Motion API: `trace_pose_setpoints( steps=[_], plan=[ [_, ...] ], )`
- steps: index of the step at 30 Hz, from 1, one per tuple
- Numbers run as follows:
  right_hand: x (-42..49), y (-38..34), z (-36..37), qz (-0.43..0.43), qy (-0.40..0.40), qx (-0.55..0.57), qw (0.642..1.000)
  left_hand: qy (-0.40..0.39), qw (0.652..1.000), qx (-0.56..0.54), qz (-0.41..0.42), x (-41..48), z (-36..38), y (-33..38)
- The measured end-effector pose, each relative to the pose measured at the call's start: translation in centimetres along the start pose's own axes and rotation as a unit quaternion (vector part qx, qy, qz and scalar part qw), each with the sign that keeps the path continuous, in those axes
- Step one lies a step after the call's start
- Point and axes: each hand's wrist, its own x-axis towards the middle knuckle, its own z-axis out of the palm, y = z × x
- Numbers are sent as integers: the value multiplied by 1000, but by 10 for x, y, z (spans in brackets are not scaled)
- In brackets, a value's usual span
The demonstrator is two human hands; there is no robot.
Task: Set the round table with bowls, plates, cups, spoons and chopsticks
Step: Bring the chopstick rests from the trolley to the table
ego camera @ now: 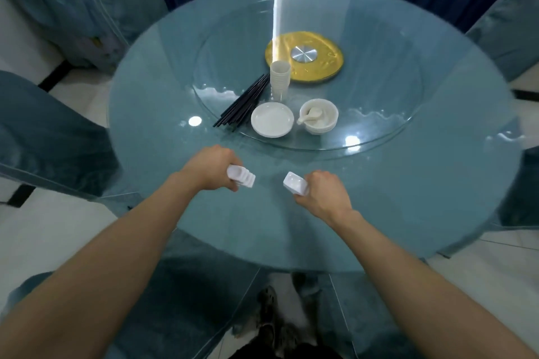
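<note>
My left hand [208,167] grips a stack of small white square dishes [241,176] above the near part of the round glass table [151,114]. My right hand [325,191] holds a single small white square dish [295,183], tilted, a short way right of the stack. On the glass turntable [388,87] beyond stand a stack of white plates [272,119], stacked white bowls [320,118] with a white spoon [309,115] inside, a tall stack of white cups [280,76] and a bundle of dark chopsticks [245,102].
A gold disc with a silver hub [304,57] marks the turntable's centre. Chairs in teal covers ring the table: left [43,137], back left [122,0] and right [513,35]. Blue curtains hang behind. My shoes [271,326] show under the glass.
</note>
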Motion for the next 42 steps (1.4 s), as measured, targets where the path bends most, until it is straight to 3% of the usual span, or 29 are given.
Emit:
trace_pose_setpoints(
  steps=[12, 28, 42],
  plan=[
    [83, 60, -12, 83, 8, 14, 996, -11, 999, -13, 37, 108, -14, 8],
    [190, 110, -5, -6, -45, -20, 999, -47, 999, 1, 5, 205, 2, 12],
    [251, 100, -5, -43, -12, 12, 999, -27, 999, 19, 12, 254, -3, -5]
  ],
)
